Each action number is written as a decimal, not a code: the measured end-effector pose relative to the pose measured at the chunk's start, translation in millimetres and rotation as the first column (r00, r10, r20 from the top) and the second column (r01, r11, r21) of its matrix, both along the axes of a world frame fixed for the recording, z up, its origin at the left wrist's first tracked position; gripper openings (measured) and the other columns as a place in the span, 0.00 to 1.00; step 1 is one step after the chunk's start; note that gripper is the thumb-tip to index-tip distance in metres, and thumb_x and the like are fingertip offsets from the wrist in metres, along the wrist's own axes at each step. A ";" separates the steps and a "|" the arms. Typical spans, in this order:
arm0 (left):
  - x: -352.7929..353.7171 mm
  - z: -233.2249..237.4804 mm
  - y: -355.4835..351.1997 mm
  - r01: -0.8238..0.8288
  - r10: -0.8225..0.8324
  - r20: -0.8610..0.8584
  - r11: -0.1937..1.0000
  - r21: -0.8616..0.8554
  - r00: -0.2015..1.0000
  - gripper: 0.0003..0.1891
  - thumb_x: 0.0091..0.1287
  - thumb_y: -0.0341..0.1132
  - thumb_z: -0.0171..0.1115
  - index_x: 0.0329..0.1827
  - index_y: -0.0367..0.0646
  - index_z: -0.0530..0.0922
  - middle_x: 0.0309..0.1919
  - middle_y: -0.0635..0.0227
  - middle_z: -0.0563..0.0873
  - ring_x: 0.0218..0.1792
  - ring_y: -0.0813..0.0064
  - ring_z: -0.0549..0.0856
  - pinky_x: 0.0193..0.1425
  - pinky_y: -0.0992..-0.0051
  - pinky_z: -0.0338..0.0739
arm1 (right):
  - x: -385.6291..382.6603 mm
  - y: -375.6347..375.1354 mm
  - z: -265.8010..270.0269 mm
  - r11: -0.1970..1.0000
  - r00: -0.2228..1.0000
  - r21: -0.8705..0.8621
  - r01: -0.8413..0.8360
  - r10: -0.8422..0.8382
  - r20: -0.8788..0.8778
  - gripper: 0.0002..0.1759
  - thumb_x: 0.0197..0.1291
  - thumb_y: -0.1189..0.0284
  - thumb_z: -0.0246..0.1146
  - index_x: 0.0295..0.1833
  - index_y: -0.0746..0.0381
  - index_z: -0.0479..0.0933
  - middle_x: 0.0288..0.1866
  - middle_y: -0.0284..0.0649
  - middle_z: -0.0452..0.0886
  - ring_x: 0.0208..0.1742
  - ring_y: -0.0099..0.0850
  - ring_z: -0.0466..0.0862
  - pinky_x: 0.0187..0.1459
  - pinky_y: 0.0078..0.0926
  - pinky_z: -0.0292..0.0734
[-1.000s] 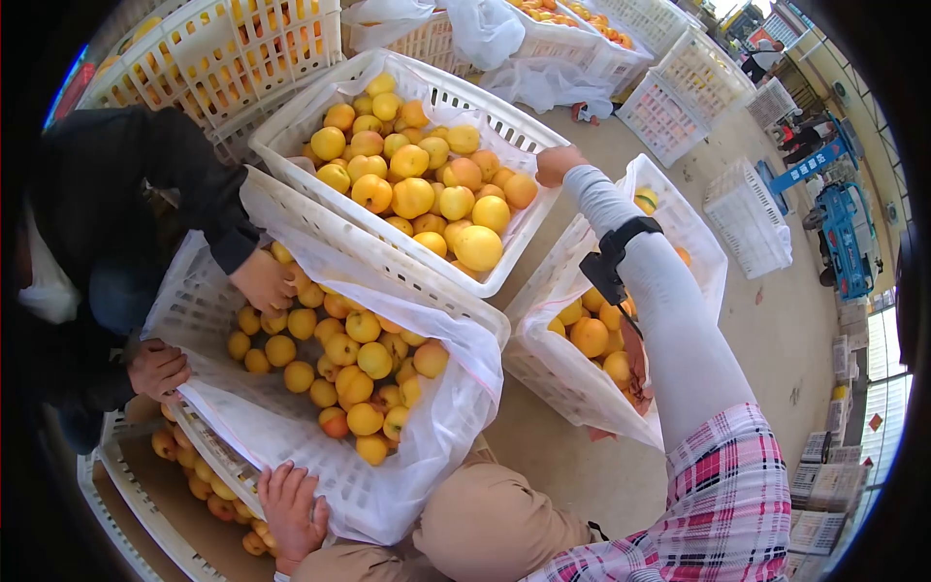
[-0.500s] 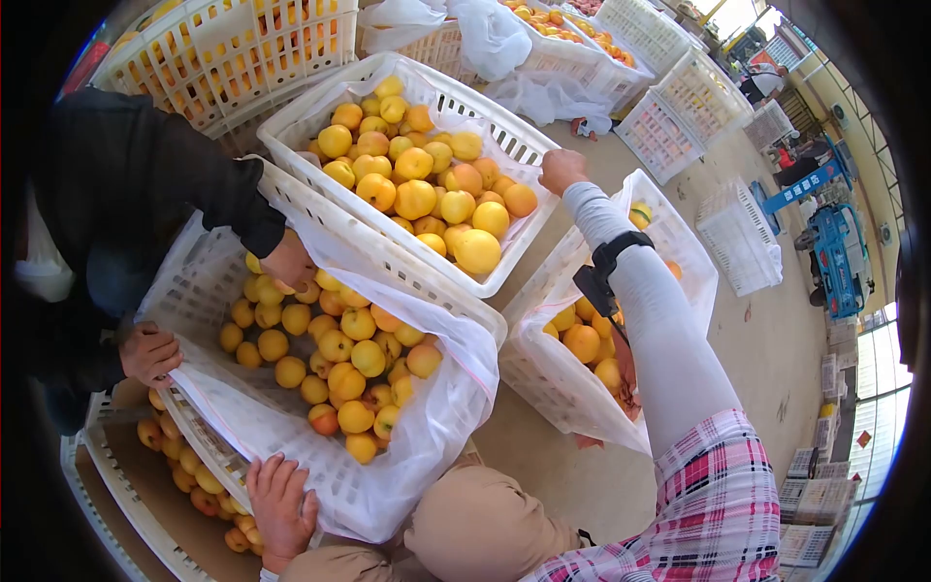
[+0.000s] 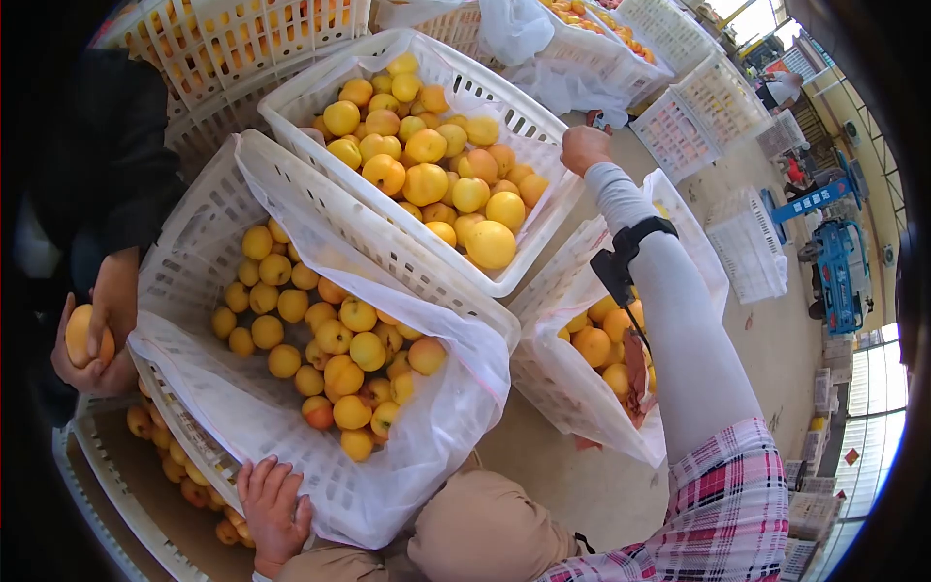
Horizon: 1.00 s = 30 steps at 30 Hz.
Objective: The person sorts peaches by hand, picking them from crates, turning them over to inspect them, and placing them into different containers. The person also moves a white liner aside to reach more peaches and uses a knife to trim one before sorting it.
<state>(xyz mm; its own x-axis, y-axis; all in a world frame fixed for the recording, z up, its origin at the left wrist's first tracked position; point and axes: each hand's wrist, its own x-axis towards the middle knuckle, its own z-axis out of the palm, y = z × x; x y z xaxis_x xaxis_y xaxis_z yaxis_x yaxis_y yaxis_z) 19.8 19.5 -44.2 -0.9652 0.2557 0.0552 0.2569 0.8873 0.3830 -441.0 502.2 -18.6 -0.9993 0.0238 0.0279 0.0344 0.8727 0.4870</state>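
Note:
My left hand [image 3: 273, 509] lies on the near rim of a white plastic crate [image 3: 383, 257], fingers extended over the liner edge. A thin white liner [image 3: 427, 436] hangs over that crate's near side, with many yellow peaches [image 3: 344, 373] inside. At the far right, my right hand [image 3: 586, 147] is closed at the corner of a second lined crate [image 3: 530, 254]; its fingertips are hidden. That crate holds a heap of yellow peaches [image 3: 427, 184]. On the left, a co-worker's hands [image 3: 118, 310] hold one peach [image 3: 85, 335].
Right of me stands another lined crate [image 3: 543, 373] with peaches and a reddish sheet. Below left, a box of peaches [image 3: 184, 466] sits under the crate. Stacked crates [image 3: 262, 58] stand behind. Farther off are crates [image 3: 742, 242] and a blue machine [image 3: 836, 276].
The co-worker's hands have left the near crate and its rim, and now hold a peach together at the left. My hands stay at their crates while the view shifts slightly.

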 end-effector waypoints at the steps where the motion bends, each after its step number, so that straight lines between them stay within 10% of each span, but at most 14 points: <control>1: 1.1 0.9 -0.7 -0.008 0.009 -0.003 1.000 0.004 1.000 0.14 0.56 0.37 0.59 0.42 0.40 0.79 0.47 0.60 0.80 0.58 0.55 0.74 0.69 0.47 0.58 | -11.9 11.1 0.8 0.999 0.996 0.007 0.034 -0.033 -0.080 0.11 0.55 0.70 0.61 0.41 0.58 0.85 0.43 0.44 0.86 0.45 0.40 0.87 0.43 0.36 0.82; 8: -0.7 -1.3 -0.1 -0.008 0.008 -0.045 1.000 0.012 0.999 0.14 0.54 0.35 0.61 0.43 0.41 0.79 0.48 0.59 0.80 0.58 0.54 0.75 0.68 0.47 0.60 | -4.7 63.6 75.6 0.992 0.977 0.086 -0.088 0.102 -0.189 0.15 0.63 0.63 0.56 0.45 0.58 0.84 0.44 0.45 0.86 0.46 0.42 0.86 0.47 0.39 0.79; 10: -1.8 2.3 1.9 -0.020 0.020 -0.052 1.000 0.005 0.998 0.13 0.53 0.32 0.62 0.42 0.41 0.79 0.48 0.60 0.80 0.59 0.56 0.75 0.68 0.50 0.61 | 9.6 27.7 78.7 0.956 0.984 -0.240 -0.170 0.149 -0.102 0.15 0.63 0.62 0.57 0.44 0.61 0.82 0.38 0.45 0.86 0.40 0.36 0.86 0.43 0.36 0.78; 12: -3.3 6.2 2.9 -0.024 0.025 -0.055 1.000 0.019 0.998 0.13 0.53 0.32 0.64 0.42 0.42 0.79 0.48 0.62 0.80 0.59 0.59 0.76 0.69 0.52 0.62 | 25.6 -5.5 63.6 0.665 0.951 -0.711 -0.227 0.310 -0.014 0.17 0.64 0.61 0.58 0.45 0.64 0.81 0.34 0.40 0.84 0.35 0.25 0.82 0.40 0.28 0.77; 16: -1.1 7.5 1.8 -0.032 0.038 -0.084 0.997 0.074 0.996 0.11 0.53 0.31 0.65 0.39 0.42 0.79 0.47 0.64 0.80 0.59 0.60 0.76 0.69 0.54 0.63 | 122.7 -139.3 71.7 0.296 0.677 -0.935 -0.197 0.731 0.088 0.14 0.69 0.63 0.56 0.45 0.62 0.79 0.32 0.28 0.78 0.33 0.16 0.75 0.35 0.15 0.72; 20: 2.0 5.4 -1.7 -0.040 0.054 -0.121 0.993 0.112 0.991 0.10 0.53 0.30 0.66 0.38 0.42 0.79 0.46 0.64 0.81 0.58 0.61 0.77 0.68 0.54 0.65 | 191.9 -253.7 67.7 0.319 0.320 -0.947 -0.047 0.903 0.288 0.14 0.68 0.63 0.57 0.48 0.64 0.77 0.35 0.33 0.80 0.35 0.20 0.78 0.39 0.20 0.75; 24: 1.6 5.8 -3.0 -0.070 0.096 -0.125 0.979 0.193 0.988 0.10 0.51 0.27 0.66 0.37 0.42 0.80 0.46 0.64 0.82 0.57 0.58 0.78 0.66 0.52 0.67 | 222.5 -314.4 -10.1 0.402 0.062 -0.865 -0.300 0.913 0.403 0.18 0.61 0.63 0.61 0.51 0.63 0.76 0.40 0.45 0.83 0.42 0.38 0.83 0.43 0.35 0.78; 30: 3.2 1.7 -9.1 -0.056 0.089 -0.138 0.973 0.225 0.986 0.08 0.55 0.31 0.65 0.38 0.43 0.80 0.45 0.66 0.81 0.57 0.65 0.78 0.67 0.59 0.66 | 246.6 -321.2 -121.4 0.298 0.059 -0.490 -0.820 0.894 0.445 0.29 0.46 0.61 0.72 0.54 0.61 0.74 0.46 0.46 0.79 0.43 0.39 0.83 0.42 0.36 0.79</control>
<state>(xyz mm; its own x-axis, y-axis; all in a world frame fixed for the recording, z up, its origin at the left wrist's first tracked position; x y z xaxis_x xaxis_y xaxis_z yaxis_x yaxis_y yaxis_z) 23.1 10.4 -42.6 -0.9580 0.1511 0.2439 0.2627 0.8038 0.5338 -194.4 181.0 -140.0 -0.0941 -0.8953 -0.4354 -0.9908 0.1269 -0.0469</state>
